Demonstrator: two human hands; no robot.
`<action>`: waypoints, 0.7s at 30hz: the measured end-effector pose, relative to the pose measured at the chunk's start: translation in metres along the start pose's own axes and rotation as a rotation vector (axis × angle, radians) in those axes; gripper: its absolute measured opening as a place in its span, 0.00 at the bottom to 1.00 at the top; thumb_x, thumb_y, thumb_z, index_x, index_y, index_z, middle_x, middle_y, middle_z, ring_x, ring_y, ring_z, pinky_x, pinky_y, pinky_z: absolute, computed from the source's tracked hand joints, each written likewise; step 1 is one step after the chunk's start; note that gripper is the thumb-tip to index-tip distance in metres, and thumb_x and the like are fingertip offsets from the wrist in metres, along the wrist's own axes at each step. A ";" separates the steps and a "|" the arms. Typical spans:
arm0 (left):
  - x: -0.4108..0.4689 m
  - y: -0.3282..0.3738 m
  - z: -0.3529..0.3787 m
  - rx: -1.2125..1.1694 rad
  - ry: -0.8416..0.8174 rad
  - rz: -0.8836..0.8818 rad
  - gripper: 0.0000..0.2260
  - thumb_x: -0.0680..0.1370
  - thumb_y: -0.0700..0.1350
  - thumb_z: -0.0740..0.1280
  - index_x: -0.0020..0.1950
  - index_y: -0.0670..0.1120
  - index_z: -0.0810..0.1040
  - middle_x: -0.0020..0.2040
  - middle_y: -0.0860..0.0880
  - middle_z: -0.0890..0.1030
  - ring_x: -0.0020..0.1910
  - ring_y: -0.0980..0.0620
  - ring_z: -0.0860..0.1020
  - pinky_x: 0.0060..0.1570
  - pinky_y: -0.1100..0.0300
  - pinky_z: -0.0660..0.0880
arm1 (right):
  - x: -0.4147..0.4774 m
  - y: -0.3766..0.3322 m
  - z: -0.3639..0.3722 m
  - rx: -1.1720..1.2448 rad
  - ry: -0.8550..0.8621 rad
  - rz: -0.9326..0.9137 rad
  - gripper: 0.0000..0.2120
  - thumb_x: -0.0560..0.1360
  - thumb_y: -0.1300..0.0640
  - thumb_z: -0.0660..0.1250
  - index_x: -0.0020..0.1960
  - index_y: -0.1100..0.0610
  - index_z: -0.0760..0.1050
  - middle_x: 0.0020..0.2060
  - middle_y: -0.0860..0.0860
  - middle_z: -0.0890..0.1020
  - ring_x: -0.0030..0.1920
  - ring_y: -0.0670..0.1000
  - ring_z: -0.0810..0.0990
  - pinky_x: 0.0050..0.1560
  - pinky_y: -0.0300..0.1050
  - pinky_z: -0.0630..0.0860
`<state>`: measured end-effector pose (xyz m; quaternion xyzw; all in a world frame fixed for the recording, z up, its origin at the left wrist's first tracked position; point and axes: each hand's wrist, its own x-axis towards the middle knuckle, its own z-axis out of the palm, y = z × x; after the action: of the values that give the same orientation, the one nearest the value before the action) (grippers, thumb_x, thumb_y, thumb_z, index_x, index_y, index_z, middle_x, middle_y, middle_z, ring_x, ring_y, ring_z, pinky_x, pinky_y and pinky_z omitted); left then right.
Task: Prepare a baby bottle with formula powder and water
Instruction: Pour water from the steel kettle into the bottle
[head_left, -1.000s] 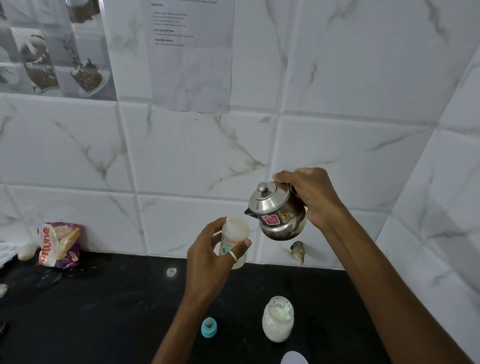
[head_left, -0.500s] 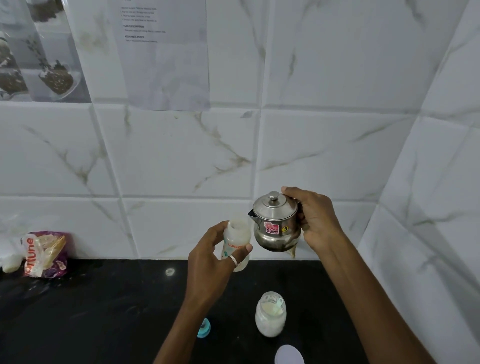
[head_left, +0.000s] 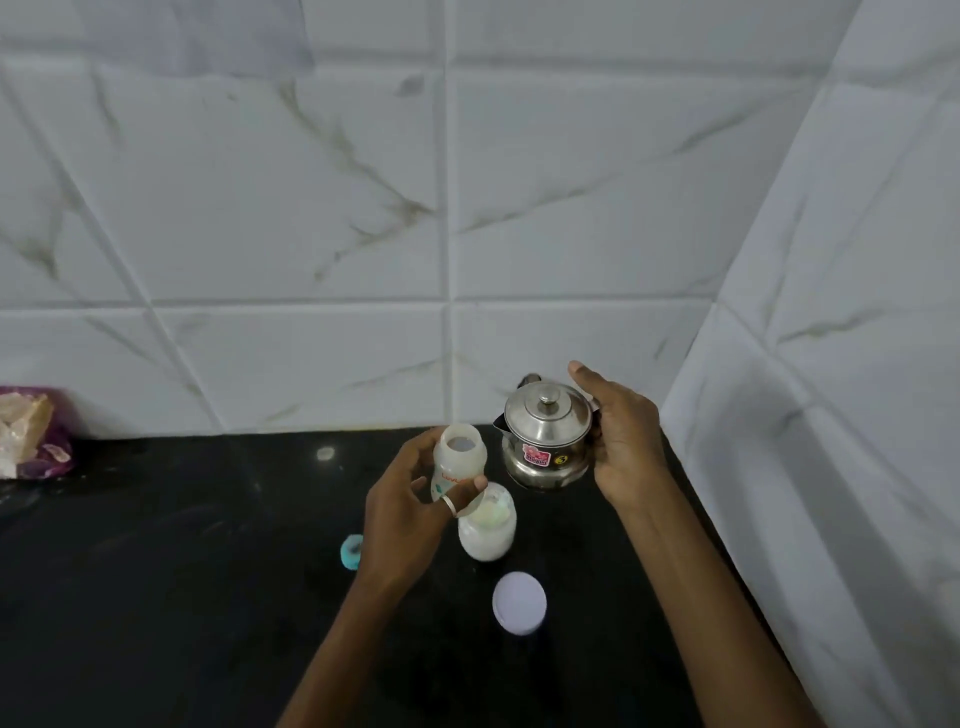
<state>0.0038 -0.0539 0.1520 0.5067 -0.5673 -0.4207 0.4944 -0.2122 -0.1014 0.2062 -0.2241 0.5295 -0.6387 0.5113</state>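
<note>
My left hand (head_left: 405, 506) grips a small translucent baby bottle (head_left: 458, 460), held upright with its mouth uncovered. My right hand (head_left: 621, 441) holds a lidded steel pot (head_left: 545, 436) with a pink sticker, level and just right of the bottle, its spout pointing toward the bottle. A glass jar of white formula powder (head_left: 488, 535) stands open on the black counter (head_left: 182, 571) right below the bottle. Its white lid (head_left: 519, 603) lies nearer to me. A teal bottle cap (head_left: 351, 552) lies left of my left wrist.
A purple and white food packet (head_left: 31, 434) leans on the wall at the far left. White marble tiles form the back wall (head_left: 311, 208) and a side wall (head_left: 831, 364) close on the right.
The steel pot has come back from tilted to level and has sunk lower beside the bottle. Both hands are lower, over the jar. The view has tipped downward.
</note>
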 end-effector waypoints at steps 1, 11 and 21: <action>-0.004 -0.007 0.006 -0.004 -0.003 -0.019 0.25 0.71 0.43 0.80 0.65 0.55 0.78 0.58 0.64 0.84 0.57 0.61 0.83 0.60 0.54 0.81 | 0.002 0.006 -0.010 -0.002 0.013 0.013 0.10 0.71 0.55 0.79 0.37 0.59 0.82 0.40 0.56 0.85 0.42 0.56 0.84 0.50 0.51 0.82; -0.048 -0.060 0.052 0.057 -0.031 -0.211 0.27 0.70 0.44 0.81 0.66 0.56 0.78 0.61 0.60 0.83 0.60 0.54 0.83 0.60 0.48 0.81 | 0.018 0.092 -0.112 -0.043 0.228 0.203 0.11 0.72 0.53 0.79 0.39 0.58 0.81 0.38 0.54 0.84 0.43 0.55 0.85 0.49 0.53 0.82; -0.049 -0.091 0.074 0.082 0.015 -0.362 0.27 0.70 0.43 0.81 0.65 0.58 0.77 0.61 0.58 0.83 0.60 0.55 0.83 0.61 0.45 0.81 | 0.043 0.155 -0.149 -0.104 0.293 0.206 0.19 0.72 0.51 0.79 0.31 0.57 0.72 0.31 0.53 0.74 0.36 0.52 0.74 0.42 0.47 0.76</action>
<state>-0.0546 -0.0188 0.0452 0.6236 -0.4798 -0.4754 0.3938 -0.2874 -0.0597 0.0045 -0.0992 0.6509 -0.5805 0.4790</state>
